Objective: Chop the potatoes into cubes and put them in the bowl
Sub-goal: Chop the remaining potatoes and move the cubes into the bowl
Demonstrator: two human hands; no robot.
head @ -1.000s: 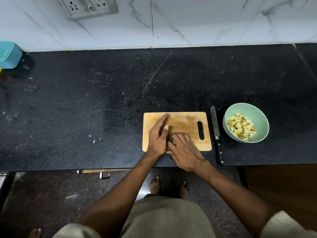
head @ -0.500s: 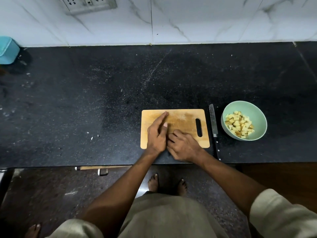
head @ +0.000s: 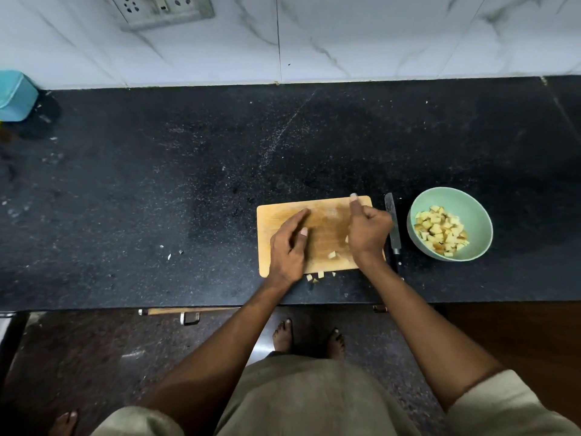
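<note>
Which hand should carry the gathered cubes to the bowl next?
Right. The right hand is curled, apparently holding cubes, and is nearer the bowl. The left hand lies open on the board, farther away.

Right hand contents hidden; knife handle too.

Dim, flat indoor light on your view; the white tiled wall is the brightest patch, with a cool cast. The black countertop swallows light, showing faint sheen. Wide-angle bending curves the edges. Your right hand is slightly motion-blurred.
</note>
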